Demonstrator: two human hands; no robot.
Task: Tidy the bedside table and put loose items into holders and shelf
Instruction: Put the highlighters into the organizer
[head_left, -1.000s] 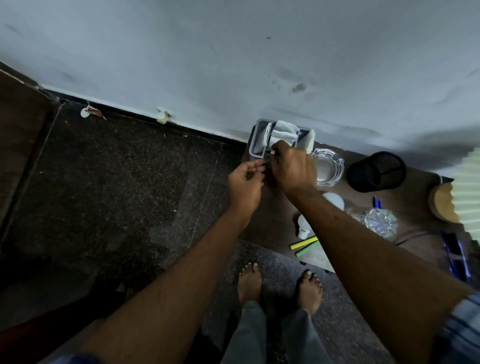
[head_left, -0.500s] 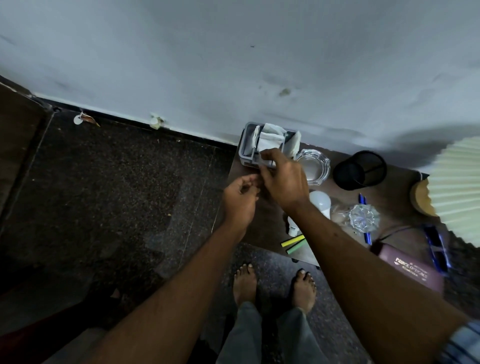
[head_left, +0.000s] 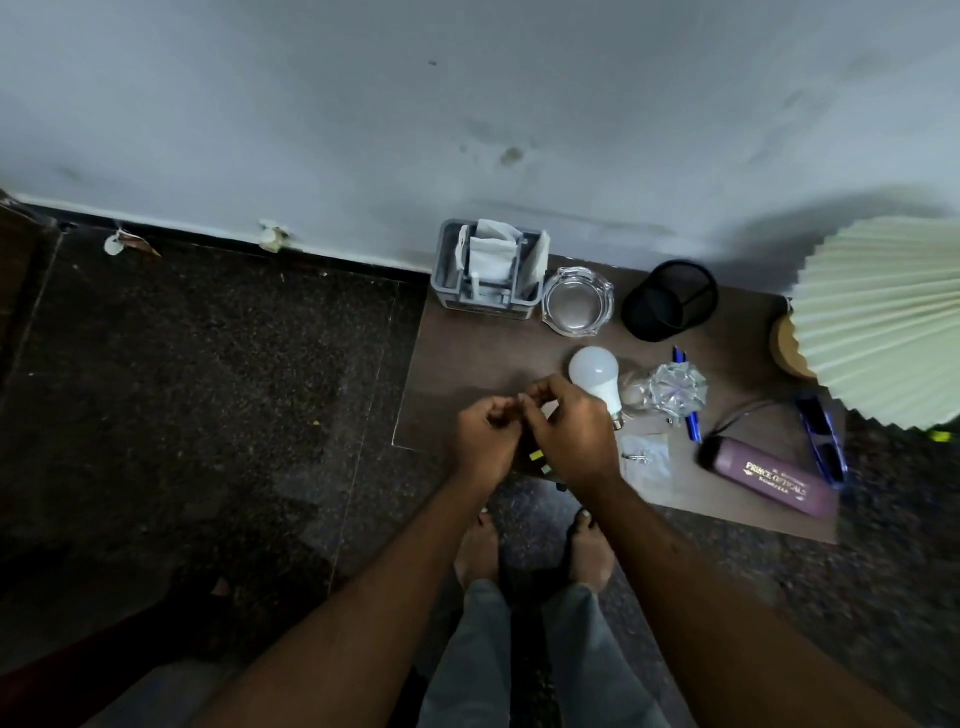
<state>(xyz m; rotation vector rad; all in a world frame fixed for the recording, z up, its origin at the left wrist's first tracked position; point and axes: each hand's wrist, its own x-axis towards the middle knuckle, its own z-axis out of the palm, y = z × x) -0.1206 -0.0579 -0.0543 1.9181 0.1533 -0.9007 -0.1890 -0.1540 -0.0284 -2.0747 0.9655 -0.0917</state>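
I see both hands meeting over the front edge of the counter (head_left: 467, 364). The left hand (head_left: 485, 439) is curled, fingertips pinched together, and the right hand (head_left: 571, 436) is curled against it; what they pinch is too small for me to tell. Under them 2 highlighters (head_left: 540, 462) peek out, yellow and green tips showing. A white bulb (head_left: 597, 376) lies just beside the right hand. At the back against the wall stands the grey caddy (head_left: 488, 301) with white paper inside, then a glass ashtray (head_left: 576, 301) and the black mesh holder (head_left: 670, 301). A blue pen (head_left: 688, 410), a purple spectacle case (head_left: 769, 475) and blue glasses (head_left: 823, 441) lie to the right.
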